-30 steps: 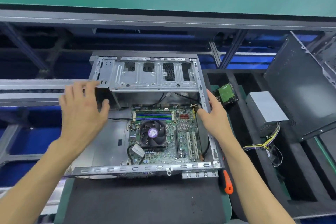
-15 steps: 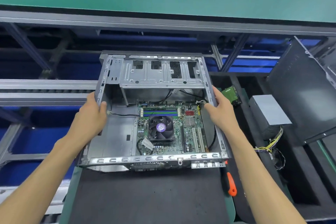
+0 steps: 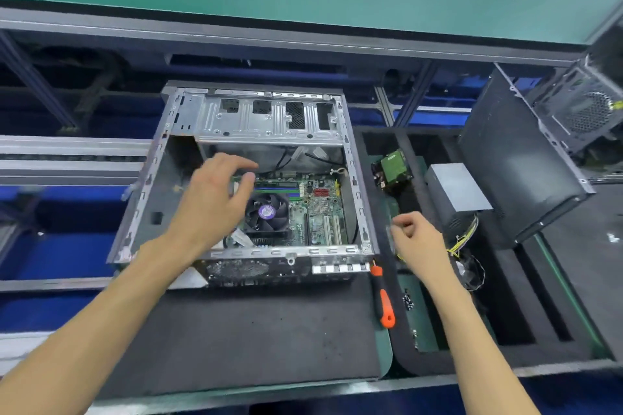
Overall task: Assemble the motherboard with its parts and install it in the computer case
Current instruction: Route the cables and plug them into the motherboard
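Note:
The open metal computer case (image 3: 249, 125) lies on its side on a black mat (image 3: 253, 330). The green motherboard (image 3: 320, 209) sits inside it, with a black CPU fan (image 3: 266, 212) and memory sticks mounted. My left hand (image 3: 212, 202) hovers inside the case over the board's left part, beside the fan, fingers relaxed and holding nothing. My right hand (image 3: 414, 239) is outside the case, just right of its right wall, above the foam tray. Its fingers are loosely curled and nothing shows in them.
An orange-handled screwdriver (image 3: 384, 303) lies at the case's front right corner, with small screws (image 3: 408, 301) beside it. The foam tray holds a hard drive (image 3: 392, 170) and a grey power supply (image 3: 455, 192) with wires. A dark side panel (image 3: 515, 172) leans at the right.
Both hands have let go of the case walls. The left hand moved in over the motherboard, and the right hand drew back to the right, outside the case.

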A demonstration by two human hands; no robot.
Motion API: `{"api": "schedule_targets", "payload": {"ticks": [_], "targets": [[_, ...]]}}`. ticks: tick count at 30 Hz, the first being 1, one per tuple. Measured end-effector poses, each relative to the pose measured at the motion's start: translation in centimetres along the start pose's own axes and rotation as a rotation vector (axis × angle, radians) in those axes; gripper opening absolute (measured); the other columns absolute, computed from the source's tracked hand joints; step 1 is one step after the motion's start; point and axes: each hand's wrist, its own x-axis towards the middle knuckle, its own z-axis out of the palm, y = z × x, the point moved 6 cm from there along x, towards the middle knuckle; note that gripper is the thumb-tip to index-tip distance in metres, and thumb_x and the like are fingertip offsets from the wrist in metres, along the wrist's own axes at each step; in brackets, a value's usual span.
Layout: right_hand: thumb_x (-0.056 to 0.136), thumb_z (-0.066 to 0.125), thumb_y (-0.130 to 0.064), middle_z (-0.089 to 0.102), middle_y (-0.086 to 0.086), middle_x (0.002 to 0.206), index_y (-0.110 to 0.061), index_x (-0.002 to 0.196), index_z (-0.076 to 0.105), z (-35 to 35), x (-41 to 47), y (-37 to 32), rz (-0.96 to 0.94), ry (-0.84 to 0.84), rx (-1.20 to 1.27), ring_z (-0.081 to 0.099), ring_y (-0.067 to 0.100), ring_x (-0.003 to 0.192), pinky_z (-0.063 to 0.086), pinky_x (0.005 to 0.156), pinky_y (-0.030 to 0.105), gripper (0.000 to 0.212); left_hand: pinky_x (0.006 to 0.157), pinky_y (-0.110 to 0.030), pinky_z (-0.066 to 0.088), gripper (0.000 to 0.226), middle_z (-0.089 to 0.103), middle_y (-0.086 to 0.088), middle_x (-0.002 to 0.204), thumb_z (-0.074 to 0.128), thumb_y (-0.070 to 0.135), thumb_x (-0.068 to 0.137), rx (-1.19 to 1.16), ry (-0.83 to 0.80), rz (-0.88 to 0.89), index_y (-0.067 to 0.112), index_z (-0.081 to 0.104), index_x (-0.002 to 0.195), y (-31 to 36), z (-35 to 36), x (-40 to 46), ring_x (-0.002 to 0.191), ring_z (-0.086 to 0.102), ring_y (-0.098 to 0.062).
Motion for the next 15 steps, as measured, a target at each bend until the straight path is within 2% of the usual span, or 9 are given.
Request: {"api": "schedule_targets", "payload": {"ticks": [2, 5, 9, 12, 15], "targets": [[0.094, 0.067, -0.03, 0.064, -0.004, 0.086, -0.02, 0.106, 0.059, 1.6, -1.8, 2.1, 0.028, -0.106, -0.099, 0.064, 0.023, 0.086, 0.04, 0.071, 0.03, 0.017, 0.088, -0.034, 0.045, 0.012, 0.063, 0.0, 0.098, 0.061, 0.011, 0.096, -0.069, -0.019, 0.006, 0.013, 0.069, 0.106, 2.0, 1.1, -1.6, 0.093, 0.058, -0.02], [0.089, 0.073, -0.04, 0.063, 0.001, 0.097, -0.018, 0.108, 0.05, 3.9, -4.4, 4.5, 0.05, -0.215, -0.24, 0.06, 0.025, 0.09, 0.038, 0.071, 0.03, 0.037, 0.078, -0.028, 0.044, 0.009, 0.058, 0.005, 0.086, 0.062, 0.011, 0.095, -0.113, -0.036, 0.03, 0.017, 0.068, 0.099, 4.6, 2.6, -4.4, 0.079, 0.053, -0.014], [0.088, 0.072, -0.029, 0.065, 0.01, 0.111, -0.017, 0.105, 0.05, 5.1, -5.7, 6.1, 0.022, -0.17, -0.242, 0.063, 0.032, 0.102, 0.046, 0.079, 0.036, 0.031, 0.077, -0.029, 0.045, 0.007, 0.058, 0.005, 0.085, 0.062, 0.015, 0.095, -0.095, -0.074, 0.073, 0.017, 0.067, 0.1, 6.6, 3.7, -7.4, 0.079, 0.05, -0.011], [0.086, 0.069, -0.031, 0.068, 0.011, 0.103, -0.012, 0.101, 0.055, 5.3, -6.0, 6.4, 0.071, -0.156, -0.186, 0.068, 0.034, 0.094, 0.055, 0.086, 0.041, 0.028, 0.082, -0.033, 0.046, 0.007, 0.06, 0.004, 0.086, 0.063, 0.015, 0.095, -0.034, -0.078, 0.088, 0.016, 0.068, 0.099, 7.2, 3.7, -8.3, 0.087, 0.051, -0.016], [0.085, 0.068, -0.037, 0.07, 0.009, 0.088, -0.011, 0.093, 0.058, 5.2, -6.4, 6.7, 0.124, -0.137, -0.108, 0.071, 0.03, 0.079, 0.057, 0.076, 0.04, 0.03, 0.079, -0.022, 0.042, 0.008, 0.06, 0.006, 0.088, 0.06, 0.014, 0.096, -0.096, -0.064, 0.027, 0.018, 0.067, 0.1, 7.2, 2.9, -8.7, 0.086, 0.054, -0.01]]}}
